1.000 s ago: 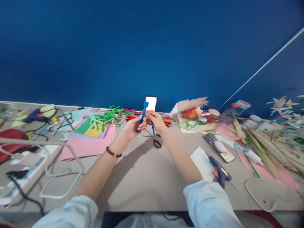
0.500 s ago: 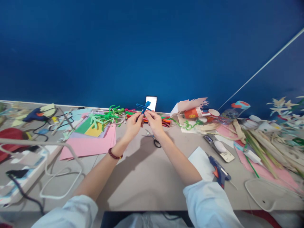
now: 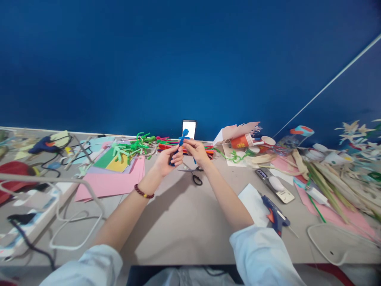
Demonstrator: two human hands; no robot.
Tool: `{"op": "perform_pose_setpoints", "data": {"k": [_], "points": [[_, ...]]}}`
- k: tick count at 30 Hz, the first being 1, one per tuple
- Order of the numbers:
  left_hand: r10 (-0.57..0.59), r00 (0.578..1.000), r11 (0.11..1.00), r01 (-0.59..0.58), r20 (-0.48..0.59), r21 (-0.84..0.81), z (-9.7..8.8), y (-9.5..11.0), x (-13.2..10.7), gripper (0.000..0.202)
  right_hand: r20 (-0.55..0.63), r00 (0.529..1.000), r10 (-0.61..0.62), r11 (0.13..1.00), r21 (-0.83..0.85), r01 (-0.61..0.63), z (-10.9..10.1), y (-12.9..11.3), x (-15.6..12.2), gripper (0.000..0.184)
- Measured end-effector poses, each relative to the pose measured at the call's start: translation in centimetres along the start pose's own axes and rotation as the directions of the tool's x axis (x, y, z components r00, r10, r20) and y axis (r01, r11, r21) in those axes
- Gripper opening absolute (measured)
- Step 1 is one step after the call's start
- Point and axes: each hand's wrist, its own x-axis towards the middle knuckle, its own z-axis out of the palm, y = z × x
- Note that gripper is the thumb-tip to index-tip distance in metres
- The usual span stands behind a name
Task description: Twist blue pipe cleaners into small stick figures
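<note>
Between my hands, above the back of the table, is a small figure bent from blue pipe cleaner [image 3: 185,133], its round knob pointing up. The fingers of my left hand [image 3: 167,159] are closed around its lower part. My right hand [image 3: 197,151] pinches it from the other side, with a blue end showing below the fingers. Scissors [image 3: 196,179] with black handles lie on the table just beneath my hands. Behind them rests a bundle of red and orange pipe cleaners [image 3: 210,152], partly hidden by my hands.
Left are green pipe cleaners [image 3: 143,143], pink paper [image 3: 110,180] and a power strip [image 3: 38,216] with cables. Right are a glue gun [image 3: 275,216], a phone [image 3: 274,184], red paper cups [image 3: 241,142] and dried husks [image 3: 330,186]. A lit screen [image 3: 192,126] stands against the blue wall.
The blue piece has turned: an arm that stuck out to the left no longer shows there, and a blue end now hangs below my right hand. My left fingers have curled further around it.
</note>
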Motion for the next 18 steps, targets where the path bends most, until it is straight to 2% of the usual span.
{"op": "perform_pose_setpoints", "data": {"k": [3,8,12,14,16,18], "points": [[0.024,1.000,0.998,-0.023,0.018,-0.050,0.2,-0.2,-0.1,0.032,0.059,0.998,0.038,0.998,0.038,-0.041,-0.3,-0.3,0.0,0.030],[-0.012,0.999,0.996,0.016,0.040,-0.093,0.3,-0.4,-0.3,0.031,0.059,0.997,0.049,0.996,0.073,-0.053,0.1,-0.7,-0.2,0.034],[-0.005,0.997,0.992,0.015,0.083,-0.124,0.4,-0.2,-0.6,0.033,0.193,0.971,0.144,0.969,0.174,-0.178,0.9,-1.1,-0.6,0.037],[0.010,0.994,0.992,0.003,0.104,-0.124,0.4,-0.2,-0.6,0.033,0.222,0.959,0.174,0.953,0.208,-0.221,1.2,-1.3,-0.7,0.039],[0.027,0.994,0.998,-0.021,0.104,-0.060,0.3,-0.4,-0.4,0.032,0.184,0.966,0.181,0.949,0.226,-0.221,1.5,-1.3,-0.8,0.039],[0.079,0.994,0.991,-0.086,0.076,0.098,0.0,-0.7,0.0,0.033,0.096,0.978,0.184,0.952,0.231,-0.202,1.6,-1.1,-0.7,0.037]]}}
